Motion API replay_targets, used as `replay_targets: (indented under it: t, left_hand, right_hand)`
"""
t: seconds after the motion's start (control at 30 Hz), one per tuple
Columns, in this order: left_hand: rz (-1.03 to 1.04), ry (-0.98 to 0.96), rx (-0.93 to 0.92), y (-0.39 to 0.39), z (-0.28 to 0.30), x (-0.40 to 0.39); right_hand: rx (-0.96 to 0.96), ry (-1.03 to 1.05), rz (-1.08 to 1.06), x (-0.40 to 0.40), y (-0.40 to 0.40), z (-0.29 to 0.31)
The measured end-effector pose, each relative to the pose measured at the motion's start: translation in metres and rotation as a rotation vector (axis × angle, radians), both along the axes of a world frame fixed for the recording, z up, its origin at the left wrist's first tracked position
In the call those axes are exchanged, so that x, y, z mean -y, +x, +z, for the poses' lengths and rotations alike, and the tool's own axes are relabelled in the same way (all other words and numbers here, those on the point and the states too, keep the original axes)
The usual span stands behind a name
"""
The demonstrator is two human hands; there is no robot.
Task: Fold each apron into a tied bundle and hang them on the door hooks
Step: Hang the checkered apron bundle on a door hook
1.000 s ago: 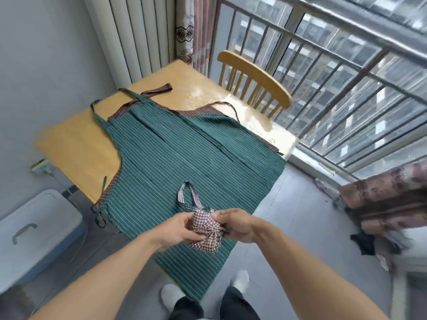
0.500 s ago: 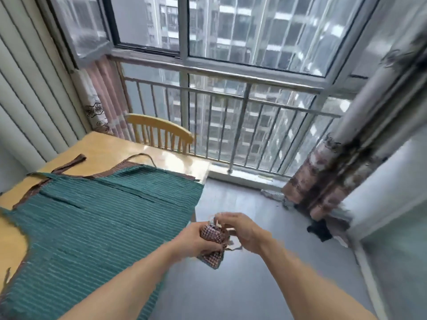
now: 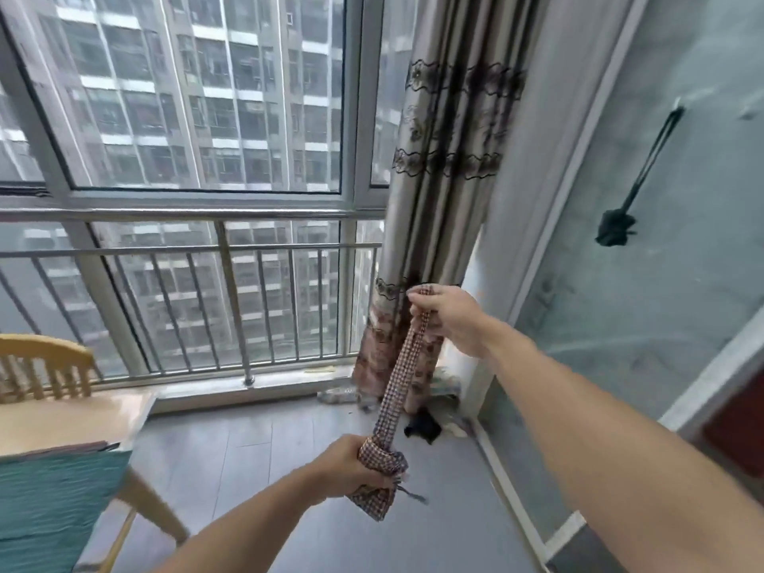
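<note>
Table [image 3: 62, 419] sits at 9 o'clock w/ a chair [image 3: 45, 357] behind it. Green striped apron [image 3: 49, 502] lies flat on the table, hanging off the edge a bit. It is not folded yet, so I think it waits for its turn.

Left hand [image 3: 343, 465] is low, near 6 o'clock. Its fingers are curled tight round the checked bundle [image 3: 378, 469], which is up in the air over the floor, well apart from the table. I think the hand squeezes hard so the knot can't slip.

Strap loop [image 3: 399, 366] runs up from the bundle to about 1 o'clock of it. Right hand [image 3: 448, 320] pinches the top of the loop, fingers closed on it. The 2 hands are apart & the strap is straight btwn them, prob. to make the knot snug and keep the loop open for a hook.

Curtain [image 3: 446, 159] hangs just behind the right hand, beside the window railing [image 3: 186, 250].

Glass door [image 3: 661, 241] is at 3 o'clock. A dark bundle [image 3: 616, 229] hangs on it by its strap from a hook, I can't see the hook well. So 1 looks done. I think the checked one goes on the door next, near that one.
</note>
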State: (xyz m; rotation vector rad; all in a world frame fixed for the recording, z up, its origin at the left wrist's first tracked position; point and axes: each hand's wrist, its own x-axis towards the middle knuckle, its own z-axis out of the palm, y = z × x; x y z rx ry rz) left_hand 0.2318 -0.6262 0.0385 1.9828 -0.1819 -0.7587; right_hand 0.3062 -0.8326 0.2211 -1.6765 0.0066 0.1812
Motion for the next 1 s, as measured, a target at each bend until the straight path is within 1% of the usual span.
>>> replay_targets:
  t: [0.07, 0.13, 0.2, 0.33, 0.37, 0.43, 0.53, 0.6, 0.67, 0.7, 0.83, 0.9, 1.0]
  left_hand:
    - [-0.037, -0.011, 0.032, 0.022, 0.011, 0.035]
    - [-0.119, -0.005, 0.067, 0.047, 0.024, 0.071]
    - [-0.204, -0.017, 0.108, 0.075, 0.031, 0.105]
    - [-0.263, -0.122, 0.130, 0.133, 0.046, 0.165]
    - [-0.286, -0.145, 0.123, 0.147, 0.050, 0.178]
    - [-0.330, -0.189, 0.097, 0.178, 0.058, 0.210]
    - [-0.409, -0.226, 0.058, 0.220, 0.072, 0.253]
    - [-0.516, -0.243, 0.046, 0.242, 0.095, 0.285]
    - [-0.573, -0.241, 0.089, 0.254, 0.133, 0.312]
    - [-0.575, -0.254, 0.112, 0.260, 0.156, 0.330]
    - [-0.529, -0.383, 0.267, 0.297, 0.230, 0.395]
    - [-0.518, -0.430, 0.377, 0.311, 0.266, 0.436]
    - [-0.382, -0.511, 0.622, 0.317, 0.315, 0.495]
  right_hand:
    - [0.000, -0.074, 0.026, 0.038, 0.013, 0.026]
    - [-0.027, -0.140, 0.090, 0.077, 0.026, 0.048]
    - [-0.063, -0.239, 0.097, 0.112, 0.038, 0.069]
    - [-0.029, -0.591, 0.015, 0.164, 0.061, 0.111]
    - [-0.026, -0.660, -0.013, 0.175, 0.069, 0.118]
    - [0.020, -0.722, -0.105, 0.201, 0.088, 0.135]
    - [0.171, -0.732, -0.312, 0.229, 0.107, 0.158]
    - [0.283, -0.792, -0.450, 0.251, 0.118, 0.172]
    - [0.342, -0.849, -0.509, 0.273, 0.125, 0.185]
    - [0.341, -0.865, -0.523, 0.288, 0.128, 0.193]
    - [0.313, -0.940, -0.557, 0.330, 0.134, 0.216]
    - [0.334, -0.958, -0.619, 0.356, 0.139, 0.227]
    - [0.368, -0.985, -0.722, 0.395, 0.148, 0.245]
